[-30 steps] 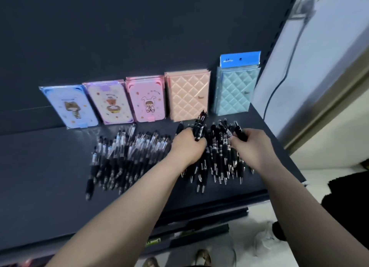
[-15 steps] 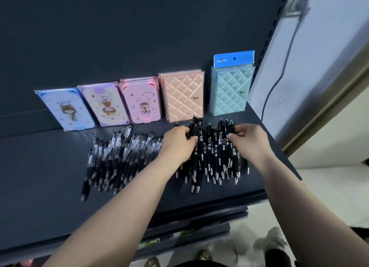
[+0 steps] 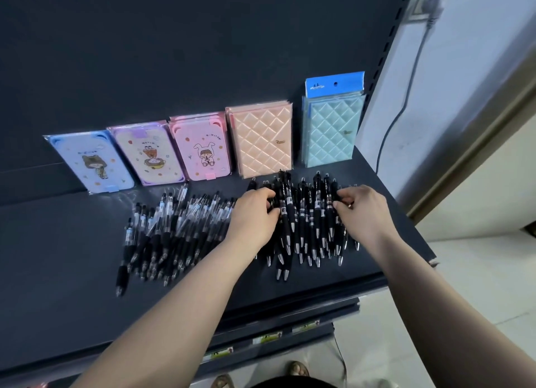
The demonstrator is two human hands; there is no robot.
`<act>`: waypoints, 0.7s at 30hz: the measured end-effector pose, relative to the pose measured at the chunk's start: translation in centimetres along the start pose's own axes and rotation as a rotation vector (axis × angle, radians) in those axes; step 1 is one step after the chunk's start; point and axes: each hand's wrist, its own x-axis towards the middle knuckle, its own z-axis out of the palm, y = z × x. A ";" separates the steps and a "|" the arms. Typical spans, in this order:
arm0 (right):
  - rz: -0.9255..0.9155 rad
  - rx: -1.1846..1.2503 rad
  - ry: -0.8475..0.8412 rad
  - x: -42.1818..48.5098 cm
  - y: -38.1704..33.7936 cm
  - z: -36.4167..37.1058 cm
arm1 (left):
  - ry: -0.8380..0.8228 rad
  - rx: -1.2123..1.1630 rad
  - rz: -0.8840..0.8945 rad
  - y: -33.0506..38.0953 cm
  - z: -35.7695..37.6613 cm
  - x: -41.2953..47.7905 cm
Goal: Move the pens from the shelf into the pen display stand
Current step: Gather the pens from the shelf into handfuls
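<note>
A pile of black pens (image 3: 307,213) lies on the right part of the dark shelf (image 3: 58,257), tips toward me. My left hand (image 3: 255,213) curls onto the pile's left side, fingers closed around a few pens. My right hand (image 3: 362,211) pinches the pens at the pile's right side. A second pile, of clear-barrel pens (image 3: 168,231), lies loose to the left, untouched. No pen display stand is in view.
Packaged notebooks lean on the back panel: blue (image 3: 92,163), lilac (image 3: 148,155), pink (image 3: 203,150), peach quilted (image 3: 264,140), light-blue quilted (image 3: 330,129). The shelf's front edge (image 3: 290,297) is below the pens. A black cable (image 3: 406,92) hangs on the wall at right.
Both hands have stayed at the black pile. The pens raised by my left hand have come down level with the pile, and my right hand has shifted a little along its right side.
</note>
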 end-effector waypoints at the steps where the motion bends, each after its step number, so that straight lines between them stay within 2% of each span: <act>1: -0.003 0.004 0.007 -0.1 0.1 0.0 | 0.002 0.001 0.009 0.0 0.0 -0.1; 8: -0.013 -0.025 0.036 -0.5 0.2 -0.5 | 0.087 -0.007 0.071 -0.5 -0.6 -0.3; 12: -0.102 0.028 0.044 -1.2 -2.0 -0.8 | 0.193 0.033 0.099 -1.9 -2.6 -0.8; 17: -0.312 0.116 -0.001 -2.7 -7.5 0.9 | 0.345 0.081 -0.042 -7.4 -7.4 -1.6; 21: -0.435 0.150 -0.098 -4.2 -11.6 4.3 | 0.326 0.119 -0.160 -12.2 -9.9 -2.5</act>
